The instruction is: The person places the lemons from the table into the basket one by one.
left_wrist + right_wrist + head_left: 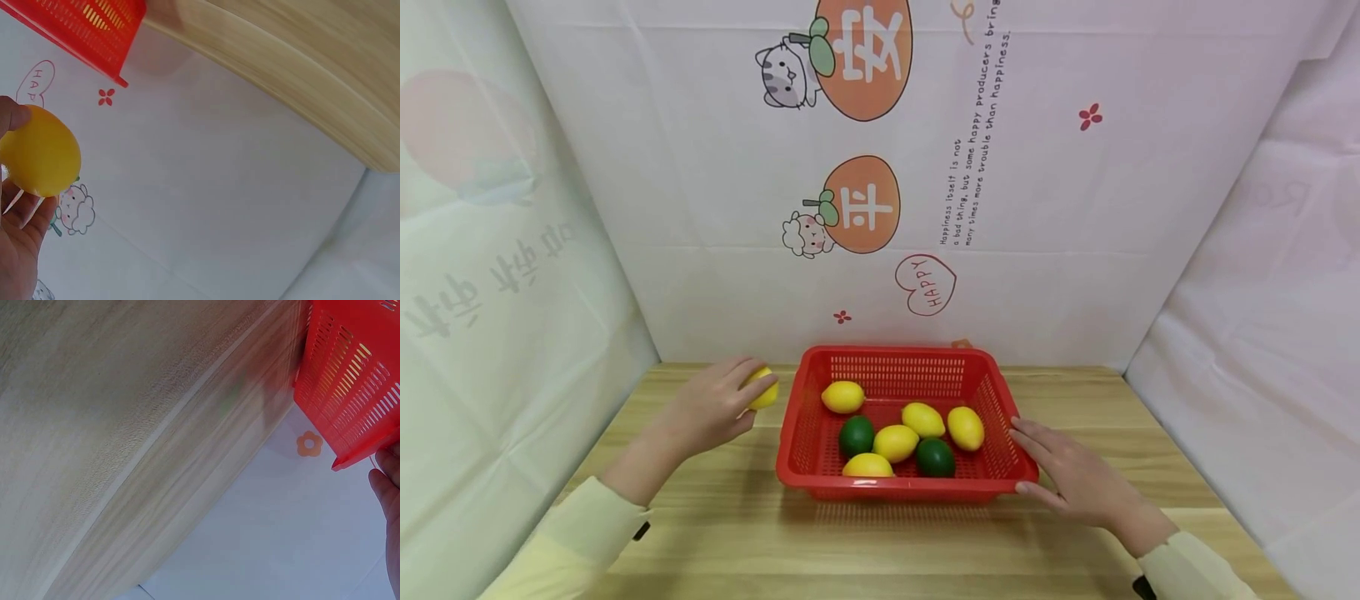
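Note:
My left hand (pixel 718 404) holds a yellow lemon (pixel 764 389), thumb and fingers around it, just left of the red basket (pixel 910 483). In the left wrist view the lemon (pixel 42 153) shows large between thumb and fingertips. Several yellow lemons (pixel 896 443) and two dark green, lime-like fruits (pixel 936 458) lie inside the basket. On the other side, my right hand (pixel 1078 479) has its fairly straight fingers against the basket's right rim, with the thumb near the front corner. The right wrist view shows those fingertips (pixel 382 478) right at the rim.
The basket stands on a wood-grain table (pixel 715 533), near a white printed cloth (pixel 1045 250) hanging behind. More white cloth (pixel 1270 350) closes off the left and right sides.

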Available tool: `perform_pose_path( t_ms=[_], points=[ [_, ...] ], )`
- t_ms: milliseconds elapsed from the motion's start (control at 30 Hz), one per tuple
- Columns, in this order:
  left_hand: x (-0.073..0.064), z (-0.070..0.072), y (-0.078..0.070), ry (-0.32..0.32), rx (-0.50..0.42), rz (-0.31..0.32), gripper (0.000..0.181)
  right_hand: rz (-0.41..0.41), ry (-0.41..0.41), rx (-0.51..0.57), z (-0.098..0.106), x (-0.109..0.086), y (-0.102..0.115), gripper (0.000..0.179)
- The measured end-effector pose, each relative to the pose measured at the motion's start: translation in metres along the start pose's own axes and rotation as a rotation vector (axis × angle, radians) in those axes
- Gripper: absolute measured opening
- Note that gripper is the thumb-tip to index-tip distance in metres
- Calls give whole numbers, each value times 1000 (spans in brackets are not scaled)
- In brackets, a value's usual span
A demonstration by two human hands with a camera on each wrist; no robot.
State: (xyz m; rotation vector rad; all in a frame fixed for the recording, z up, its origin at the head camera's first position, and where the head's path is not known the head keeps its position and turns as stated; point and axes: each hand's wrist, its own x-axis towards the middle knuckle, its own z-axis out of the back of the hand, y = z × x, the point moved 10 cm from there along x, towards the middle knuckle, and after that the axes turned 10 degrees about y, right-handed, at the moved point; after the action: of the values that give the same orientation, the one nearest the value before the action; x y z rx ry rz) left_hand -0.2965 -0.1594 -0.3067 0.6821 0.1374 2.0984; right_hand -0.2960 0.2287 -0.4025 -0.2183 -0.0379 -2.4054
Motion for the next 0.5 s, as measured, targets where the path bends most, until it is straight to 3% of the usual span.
perform_pose_path(
  t_ms=[300, 500],
  points=[
    [17, -4, -13, 63, -6, -2, 59, 1, -4, -4, 0, 0, 0, 70],
    [26, -4, -21, 51, -32, -17, 61, -7, 0, 2, -1, 0, -1, 70]
  ],
)
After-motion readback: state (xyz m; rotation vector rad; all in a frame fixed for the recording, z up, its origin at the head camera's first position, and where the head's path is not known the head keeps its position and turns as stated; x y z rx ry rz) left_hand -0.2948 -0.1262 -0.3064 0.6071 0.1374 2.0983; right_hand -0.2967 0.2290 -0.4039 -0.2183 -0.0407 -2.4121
